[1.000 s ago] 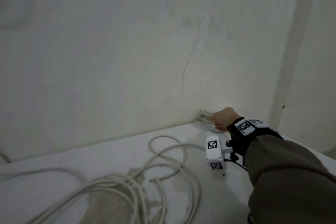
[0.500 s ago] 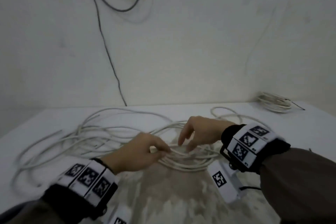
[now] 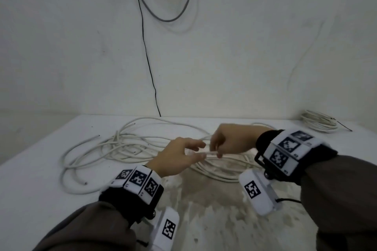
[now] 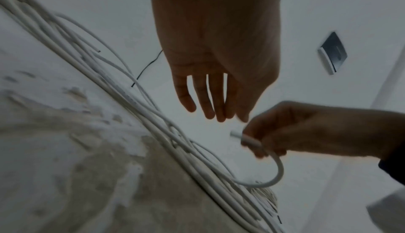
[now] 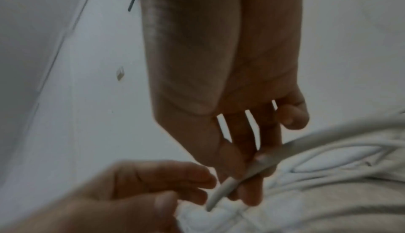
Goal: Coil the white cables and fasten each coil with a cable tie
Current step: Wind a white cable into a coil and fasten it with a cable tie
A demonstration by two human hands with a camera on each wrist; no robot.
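A loose cable end is pinched in the right hand, while the left hand, fingers relaxed and holding nothing, is held just beside it. The rest of the cables lie tangled on the table, and a finished coil is set at the far right. For an even coil, the end should be passed to the left hand and loops gathered with equal slack, so that snags are avoided.
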